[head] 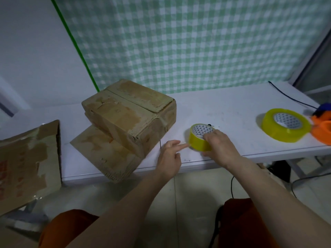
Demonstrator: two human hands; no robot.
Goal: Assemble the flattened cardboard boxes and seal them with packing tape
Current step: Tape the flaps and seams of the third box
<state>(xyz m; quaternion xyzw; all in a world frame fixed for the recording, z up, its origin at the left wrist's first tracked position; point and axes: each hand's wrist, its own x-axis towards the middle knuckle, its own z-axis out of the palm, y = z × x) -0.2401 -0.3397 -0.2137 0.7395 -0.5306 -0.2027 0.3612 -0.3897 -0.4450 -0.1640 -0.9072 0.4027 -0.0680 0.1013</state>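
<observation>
An assembled cardboard box with its top flaps closed stands on the white table, resting partly on a flattened cardboard piece that juts over the front edge. Right of the box, my right hand grips a small yellow tape roll tilted up on its edge. My left hand has its index finger stretched out, its tip touching the roll's left side.
A larger yellow tape roll lies flat at the table's right, beside an orange tape dispenser and a black cable. Another worn flattened box leans at the left edge. A green checked curtain hangs behind.
</observation>
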